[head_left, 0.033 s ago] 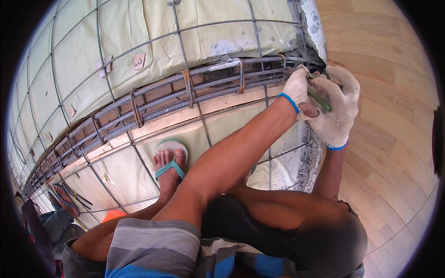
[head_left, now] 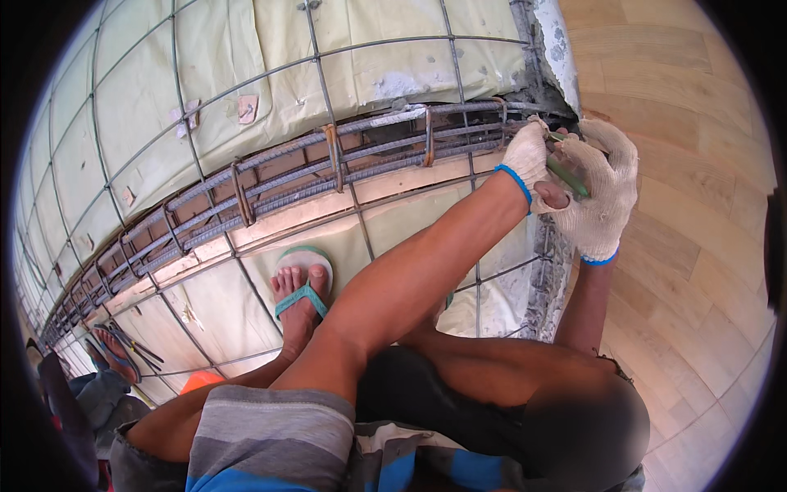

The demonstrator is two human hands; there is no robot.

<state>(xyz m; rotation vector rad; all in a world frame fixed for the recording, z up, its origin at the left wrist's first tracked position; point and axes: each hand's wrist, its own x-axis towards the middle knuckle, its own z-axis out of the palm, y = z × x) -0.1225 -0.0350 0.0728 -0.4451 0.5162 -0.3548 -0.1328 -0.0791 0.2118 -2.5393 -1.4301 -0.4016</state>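
Note:
My right hand (head_left: 597, 193), in a white knitted glove with a blue cuff, is closed round green-handled pliers (head_left: 566, 176). Most of the tool, its jaws included, is hidden by the gloves. Close beside it, my left hand (head_left: 525, 156) wears a matching glove. Its fingers curl at the end of the rebar bundle (head_left: 377, 141); what they pinch there cannot be made out. A bare fingertip shows between the two gloves. Ribbed bars form the bundle, with rusty stirrups (head_left: 332, 156) bent round them.
Steel mesh (head_left: 316, 57) lies over pale sheeting (head_left: 246, 49) on both sides of the bundle. A rough concrete edge (head_left: 557, 49) borders the wood-look floor (head_left: 656, 74) at right. My sandalled foot (head_left: 299, 287) stands on the mesh. Another person's foot (head_left: 116, 357) is at far left, near black-handled pliers (head_left: 135, 344).
Both hands have shifted very slightly to the right with the green-handled pliers. My grip looks the same.

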